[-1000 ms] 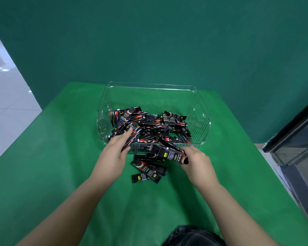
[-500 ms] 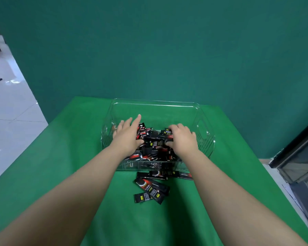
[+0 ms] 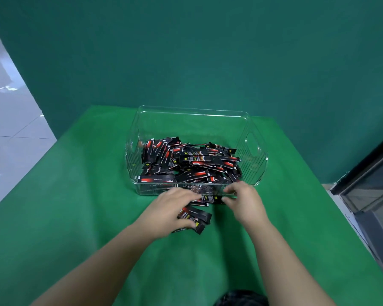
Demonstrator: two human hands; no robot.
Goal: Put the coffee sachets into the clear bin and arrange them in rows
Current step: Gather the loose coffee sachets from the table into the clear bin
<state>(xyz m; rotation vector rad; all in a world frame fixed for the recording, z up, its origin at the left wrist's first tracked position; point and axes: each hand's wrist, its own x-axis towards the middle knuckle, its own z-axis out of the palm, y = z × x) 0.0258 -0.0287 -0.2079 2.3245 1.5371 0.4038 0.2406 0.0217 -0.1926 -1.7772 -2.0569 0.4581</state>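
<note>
Head view, looking down along your two bare forearms. Your left hand [image 3: 171, 208] lies palm-down on the small heap of loose sachets [image 3: 195, 216] on the green table cover [image 3: 75, 206], fingers spread and lightly bent over them, thumb against the near edge of the heap; whether any packet is actually gripped cannot be told, since the hand hides most of the contact. Your right hand [image 3: 243, 202] reaches in from the other side, thumb and forefinger curled toward the end of a dark sachet [image 3: 210, 198] that lies crosswise just in front of the bin; the fingertips meet or nearly meet that packet, and the frame does not settle which. The loose sachets are black with red and yellow print, overlapping at mixed angles, close against the near wall of the clear bin [image 3: 254, 151]. Inside the bin, a larger pile of sachets [image 3: 190, 162] fills the near half of the floor, jumbled rather than in rows, while the far half shows bare plastic. Behind the table stands a dark green wall [image 3: 197, 51]; pale floor tiles [image 3: 11, 129] lie to your left, and a dark-framed glass panel [image 3: 372, 184] to your right.
</note>
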